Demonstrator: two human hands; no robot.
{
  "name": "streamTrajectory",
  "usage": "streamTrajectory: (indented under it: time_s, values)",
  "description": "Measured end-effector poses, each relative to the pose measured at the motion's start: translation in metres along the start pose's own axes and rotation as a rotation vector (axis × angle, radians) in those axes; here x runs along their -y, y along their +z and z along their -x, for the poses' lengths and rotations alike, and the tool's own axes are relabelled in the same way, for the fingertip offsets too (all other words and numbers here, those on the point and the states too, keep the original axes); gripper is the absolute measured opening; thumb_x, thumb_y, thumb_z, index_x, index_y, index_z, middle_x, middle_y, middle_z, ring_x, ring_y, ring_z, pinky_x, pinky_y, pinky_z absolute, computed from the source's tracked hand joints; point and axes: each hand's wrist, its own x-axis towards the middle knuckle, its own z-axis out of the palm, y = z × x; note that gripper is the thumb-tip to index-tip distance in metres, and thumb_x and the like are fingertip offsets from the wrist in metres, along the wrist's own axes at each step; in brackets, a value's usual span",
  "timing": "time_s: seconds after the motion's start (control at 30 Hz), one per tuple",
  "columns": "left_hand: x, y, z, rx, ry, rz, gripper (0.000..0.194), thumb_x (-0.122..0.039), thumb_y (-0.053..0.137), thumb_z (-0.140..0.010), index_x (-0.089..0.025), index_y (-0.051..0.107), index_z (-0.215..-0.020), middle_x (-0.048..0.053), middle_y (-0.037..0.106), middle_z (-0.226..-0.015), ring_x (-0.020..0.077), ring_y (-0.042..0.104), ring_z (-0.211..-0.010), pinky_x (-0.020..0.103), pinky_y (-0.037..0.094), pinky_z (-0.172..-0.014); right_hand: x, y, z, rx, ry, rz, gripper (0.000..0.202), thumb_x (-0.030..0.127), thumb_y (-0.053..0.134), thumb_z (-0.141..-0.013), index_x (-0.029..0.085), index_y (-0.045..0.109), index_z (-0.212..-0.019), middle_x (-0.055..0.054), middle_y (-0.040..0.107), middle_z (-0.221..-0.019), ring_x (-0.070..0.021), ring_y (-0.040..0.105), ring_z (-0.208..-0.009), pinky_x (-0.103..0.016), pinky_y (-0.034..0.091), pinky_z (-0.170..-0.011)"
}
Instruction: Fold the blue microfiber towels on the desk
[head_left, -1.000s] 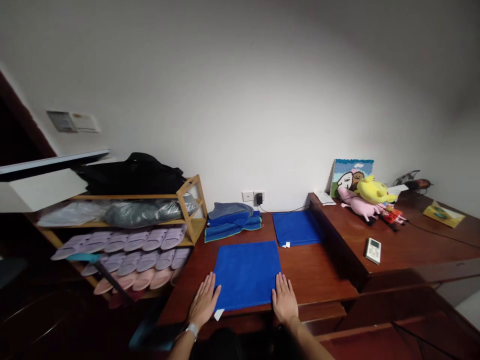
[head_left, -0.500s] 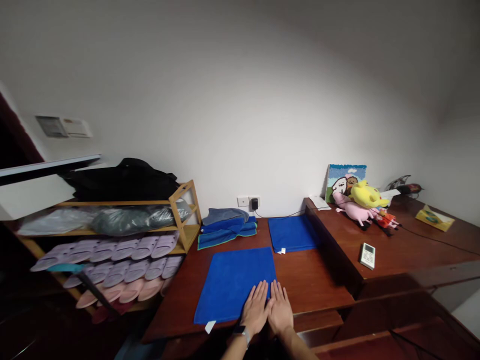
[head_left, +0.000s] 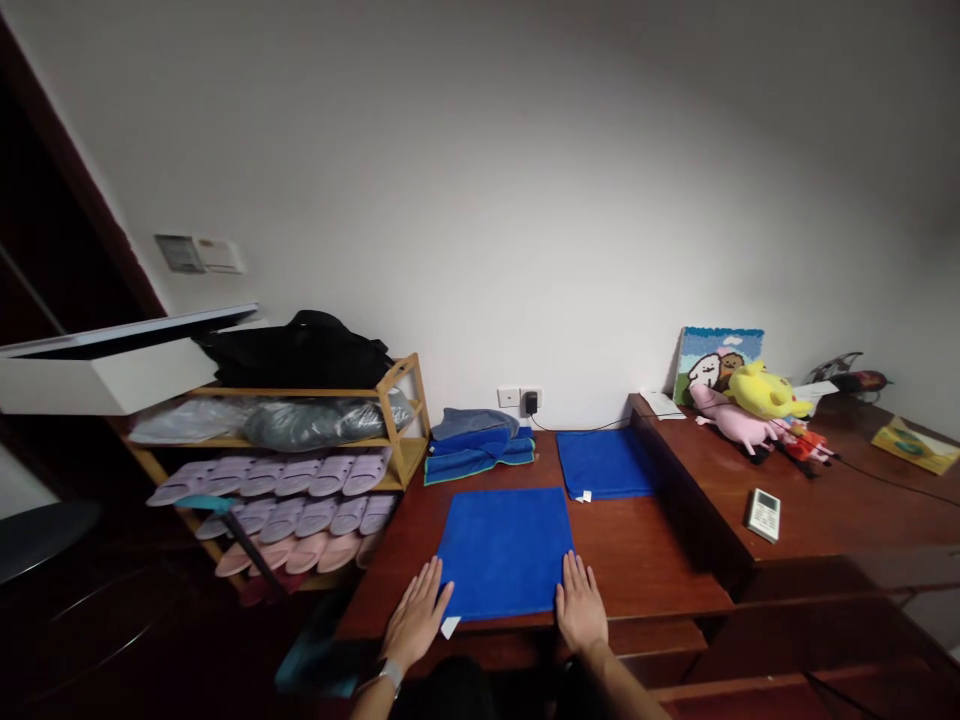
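A blue towel lies spread flat on the brown wooden table, with a white tag at its near left corner. My left hand rests at that corner, fingers stretched out along the left edge. At the near right corner, my right hand lies flat with its fingertips on the towel's right edge. Behind, a second blue towel lies flat near the raised desk. A loose pile of blue and grey cloths sits at the back left of the table.
To the left stands a wooden shoe rack holding several slippers and a black bag on top. On the raised desk at right are plush toys, a white remote and a yellow tissue pack. A plug trails a cable.
My hands have moved apart: the left slid from the towel's near right part to its near left corner, while the right stayed by the right edge. The view has turned slightly left.
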Motion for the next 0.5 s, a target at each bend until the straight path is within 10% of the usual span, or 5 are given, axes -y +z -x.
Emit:
streamTrajectory:
  time_s: [0.5]
  values:
    - [-0.006,0.0,0.005,-0.087,0.02,0.006,0.071,-0.054,0.02,-0.103,-0.014,0.026,-0.161,0.007,0.029,-0.168,0.021,0.027,-0.155,0.044,0.023,-0.128,-0.002,-0.023,0.004,0.134,0.057,-0.056,0.07,0.049,0.01,-0.104,0.012,0.019,-0.162,-0.002,0.014,-0.17,-0.019,0.01,-0.158,-0.038,0.007,-0.129]
